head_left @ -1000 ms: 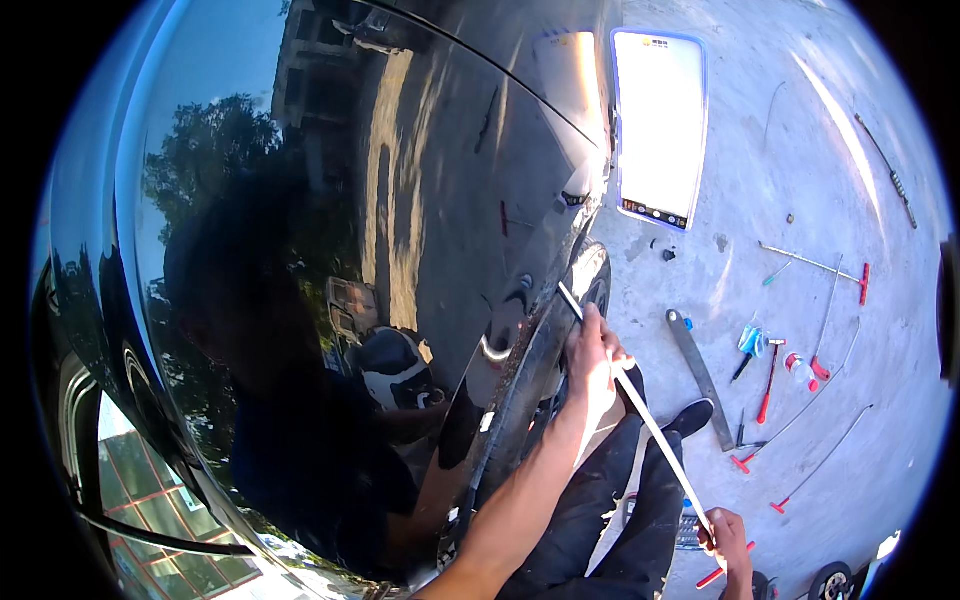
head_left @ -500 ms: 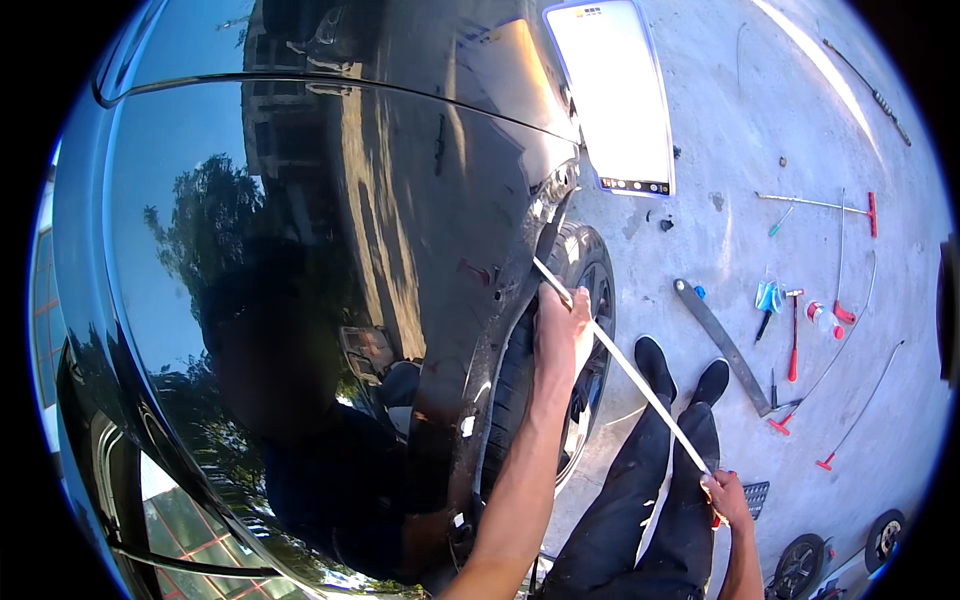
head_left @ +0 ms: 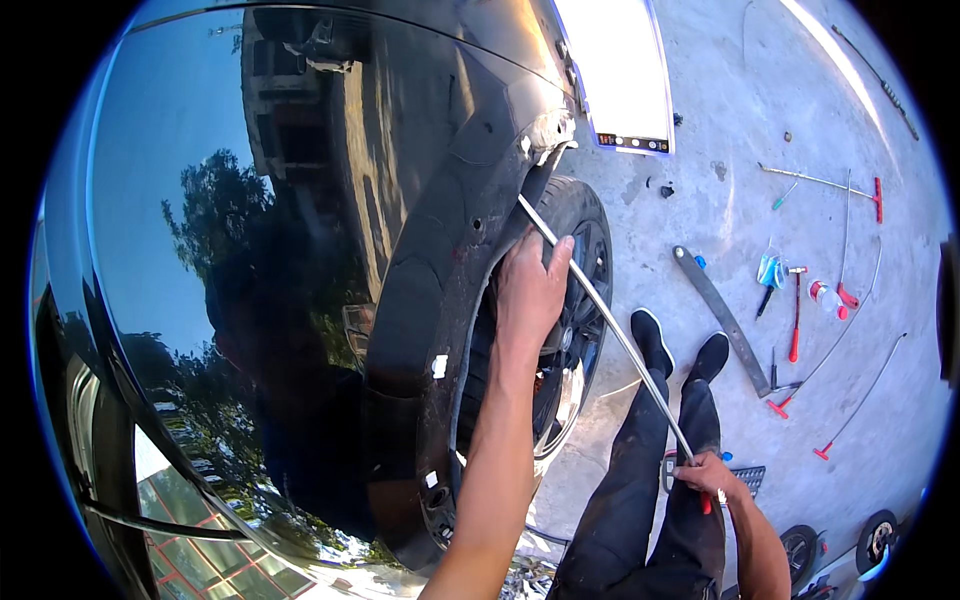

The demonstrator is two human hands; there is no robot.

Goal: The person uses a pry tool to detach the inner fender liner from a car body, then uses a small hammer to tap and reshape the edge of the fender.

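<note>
A long metal dent-repair rod slants from the edge of the black car's wheel arch down to my right hand. My right hand is closed around its lower end, where a bit of red handle shows. Up at the arch, beside the tire, my left hand is curled at the rod, thumb against it; its other fingertips are partly hidden. The rod's far tip disappears behind the fender edge. Dark glossy body panel fills the left side, full of reflections.
A bright white light panel stands by the car's far end. On the concrete floor lie several red-handled rods, a flat grey bar, a red-handled hammer and a plastic bottle. Loose wheels sit at lower right.
The rod's upper end and my left hand have shifted left and nearer the arch edge. My right hand has moved slightly left and up. The view has shifted a little.
</note>
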